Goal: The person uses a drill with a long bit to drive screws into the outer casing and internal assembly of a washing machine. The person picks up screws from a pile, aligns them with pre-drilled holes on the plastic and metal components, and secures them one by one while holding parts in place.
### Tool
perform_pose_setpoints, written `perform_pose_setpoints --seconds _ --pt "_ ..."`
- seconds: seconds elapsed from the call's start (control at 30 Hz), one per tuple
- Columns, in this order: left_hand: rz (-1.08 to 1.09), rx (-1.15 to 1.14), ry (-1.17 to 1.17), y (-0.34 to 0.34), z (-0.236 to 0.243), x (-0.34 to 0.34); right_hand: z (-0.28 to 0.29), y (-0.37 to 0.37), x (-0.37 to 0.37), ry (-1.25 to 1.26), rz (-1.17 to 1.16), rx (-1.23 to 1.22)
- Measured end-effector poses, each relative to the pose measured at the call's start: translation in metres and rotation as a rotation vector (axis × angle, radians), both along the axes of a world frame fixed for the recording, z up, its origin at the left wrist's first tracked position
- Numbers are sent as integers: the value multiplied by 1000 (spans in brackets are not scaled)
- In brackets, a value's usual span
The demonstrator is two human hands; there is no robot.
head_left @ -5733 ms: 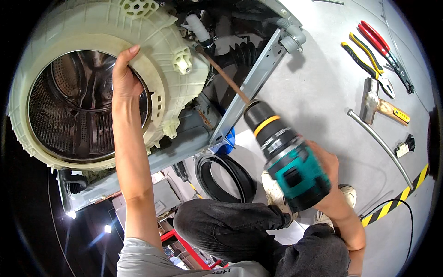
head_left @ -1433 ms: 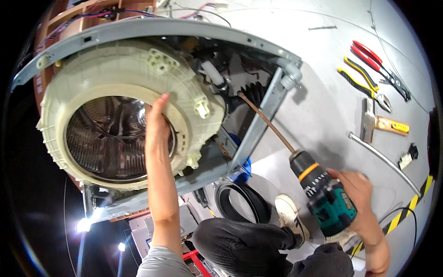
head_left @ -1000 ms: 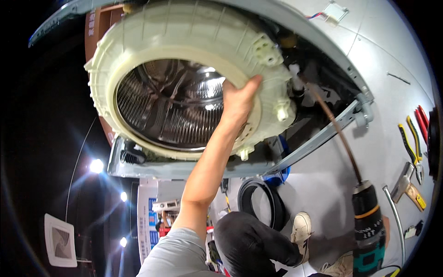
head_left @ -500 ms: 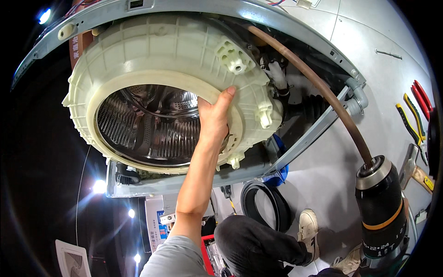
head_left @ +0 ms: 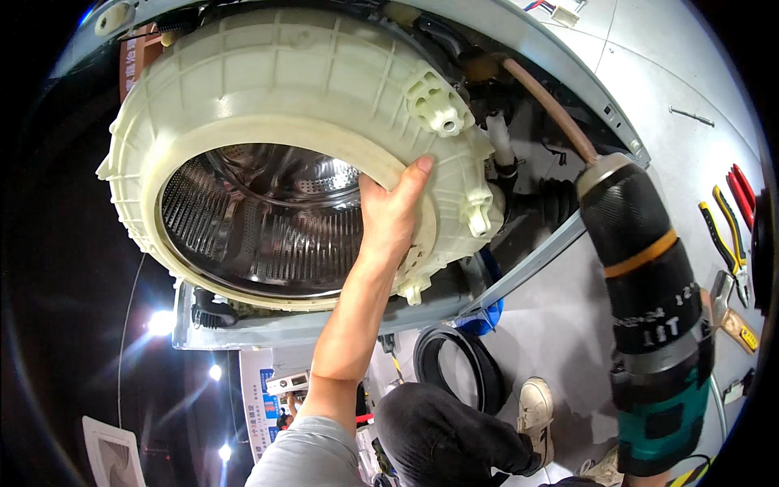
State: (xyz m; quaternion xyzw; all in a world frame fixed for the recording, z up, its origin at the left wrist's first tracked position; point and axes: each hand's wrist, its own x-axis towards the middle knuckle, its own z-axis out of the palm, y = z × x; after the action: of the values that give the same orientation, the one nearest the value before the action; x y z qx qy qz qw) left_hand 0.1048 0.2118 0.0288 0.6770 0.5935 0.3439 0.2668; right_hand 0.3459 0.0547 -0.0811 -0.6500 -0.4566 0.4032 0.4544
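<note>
My left hand (head_left: 389, 215) gripped the washer tub (head_left: 268, 97) rim.
A cordless drill (head_left: 649, 325) with long bit (head_left: 548, 105) reached behind it.

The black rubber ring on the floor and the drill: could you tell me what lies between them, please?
In the head view, a white shoe rests on bare grey floor between the black rubber ring and the drill.

This is an appliance repair workshop. A washing machine lies stripped on a grey floor (head_left: 568, 325), its cream plastic tub (head_left: 268, 89) and steel drum (head_left: 268, 227) bared inside an open metal frame (head_left: 527, 268). Hand tools lie spread on the floor: pliers (head_left: 726, 235) with yellow and red grips, and a hammer (head_left: 730, 312). A black rubber door seal (head_left: 454, 377) lies loose nearby, and a cordless drill (head_left: 649, 325) is in use.
</note>
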Motion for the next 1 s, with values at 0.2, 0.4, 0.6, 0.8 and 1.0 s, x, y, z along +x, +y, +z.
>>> perform_pose_setpoints --seconds 0.2,0.4,0.6,0.8,1.0 --pt "19 -10 -19 -2 -2 1 12 11 4 -7 -1 32" --pt "13 -1 -22 1 -3 1 4 -5 8 -67 5 -32" --pt "-61 93 -38 11 2 15 -6 -74 47 -176 45 -69" --pt "-114 354 224 -39 17 -25 12 -135 118 -372 273 -210" --pt "-93 202 529 -221 24 -133 41 -156 197 -563 391 -385"
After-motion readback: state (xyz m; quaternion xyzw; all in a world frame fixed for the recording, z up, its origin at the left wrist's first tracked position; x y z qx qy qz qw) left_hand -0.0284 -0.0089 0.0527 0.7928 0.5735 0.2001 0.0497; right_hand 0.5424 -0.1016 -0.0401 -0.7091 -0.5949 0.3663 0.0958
